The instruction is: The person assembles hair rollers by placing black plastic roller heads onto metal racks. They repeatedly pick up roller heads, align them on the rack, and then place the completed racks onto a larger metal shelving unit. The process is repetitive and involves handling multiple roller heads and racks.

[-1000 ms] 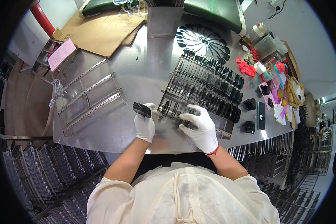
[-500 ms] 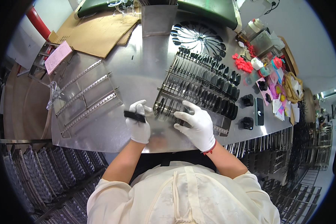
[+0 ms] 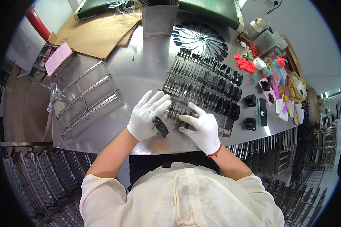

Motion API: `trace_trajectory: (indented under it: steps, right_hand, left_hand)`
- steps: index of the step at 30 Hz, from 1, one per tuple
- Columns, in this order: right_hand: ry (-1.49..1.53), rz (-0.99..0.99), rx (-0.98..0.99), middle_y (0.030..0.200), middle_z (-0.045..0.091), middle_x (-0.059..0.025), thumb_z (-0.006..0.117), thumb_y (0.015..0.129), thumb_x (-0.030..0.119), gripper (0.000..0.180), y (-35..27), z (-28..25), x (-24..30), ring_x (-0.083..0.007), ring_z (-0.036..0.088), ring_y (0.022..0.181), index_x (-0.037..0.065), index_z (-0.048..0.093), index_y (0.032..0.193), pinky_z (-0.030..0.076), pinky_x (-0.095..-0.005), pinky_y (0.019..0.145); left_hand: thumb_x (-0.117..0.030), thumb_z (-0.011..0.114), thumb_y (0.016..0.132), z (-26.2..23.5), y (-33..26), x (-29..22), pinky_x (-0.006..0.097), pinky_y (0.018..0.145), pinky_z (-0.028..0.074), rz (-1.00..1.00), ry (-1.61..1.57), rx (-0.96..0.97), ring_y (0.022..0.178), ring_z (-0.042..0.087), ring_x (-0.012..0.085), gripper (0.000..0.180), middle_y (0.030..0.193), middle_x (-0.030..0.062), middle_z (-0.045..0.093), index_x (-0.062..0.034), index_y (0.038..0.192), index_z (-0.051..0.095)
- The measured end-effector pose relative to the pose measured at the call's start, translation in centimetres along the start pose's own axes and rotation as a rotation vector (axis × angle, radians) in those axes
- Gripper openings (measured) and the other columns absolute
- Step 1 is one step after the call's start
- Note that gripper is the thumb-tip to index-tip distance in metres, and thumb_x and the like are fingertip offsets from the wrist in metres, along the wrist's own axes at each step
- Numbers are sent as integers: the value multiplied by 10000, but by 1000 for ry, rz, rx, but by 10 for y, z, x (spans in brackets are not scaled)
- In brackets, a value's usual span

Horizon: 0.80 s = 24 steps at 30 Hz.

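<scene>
Just left of the rack's (image 3: pixel 225 131) near end, the left hand (image 3: pixel 145 118) holds black strips (image 3: pixel 161 127) at its rack-facing edge, fingers spread; the right hand (image 3: pixel 203 130) curves over that end, its grip unclear.

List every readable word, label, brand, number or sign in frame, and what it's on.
None readable.
Pink sheet: faint marks, too small to read.
Cardboard: dark marks near its left end, too small to read.
Dark phone-like slab: pale mark, too blurred.
</scene>
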State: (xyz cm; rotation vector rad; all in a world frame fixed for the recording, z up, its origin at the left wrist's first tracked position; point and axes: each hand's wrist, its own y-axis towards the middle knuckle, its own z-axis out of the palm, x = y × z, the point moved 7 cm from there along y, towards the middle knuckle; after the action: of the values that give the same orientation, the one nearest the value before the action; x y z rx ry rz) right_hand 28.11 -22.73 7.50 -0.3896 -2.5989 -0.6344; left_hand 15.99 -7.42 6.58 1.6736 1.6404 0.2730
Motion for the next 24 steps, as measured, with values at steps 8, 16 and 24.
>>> trace_trajectory:
  steps: [8,16,24]
  right_hand:
    - [-98,-33,-20,1441,620,-160,932,593,247,611,-27,-19,-15,-211,649,894,189,759,1176,458,-352,825]
    - [-191,-23,-116,1447,599,-148,823,788,385,732,-60,-38,-50,-321,615,1040,120,587,1428,473,-461,890]
    - [-269,-40,182,1363,639,-163,870,742,307,709,-37,-48,-30,-337,675,1078,120,611,1374,543,-439,913]
  left_hand:
    - [-76,675,862,-7,-4,-1,558,1119,425,-68,-35,-22,1292,612,381,483,1347,161,668,-42,1339,606]
    - [-174,713,818,-8,12,-39,566,1150,384,46,-65,84,1316,600,362,578,1378,147,655,-79,1374,586]
    - [-198,688,770,39,31,-73,550,1198,290,197,77,307,1372,508,268,604,1446,57,588,-123,1366,616]
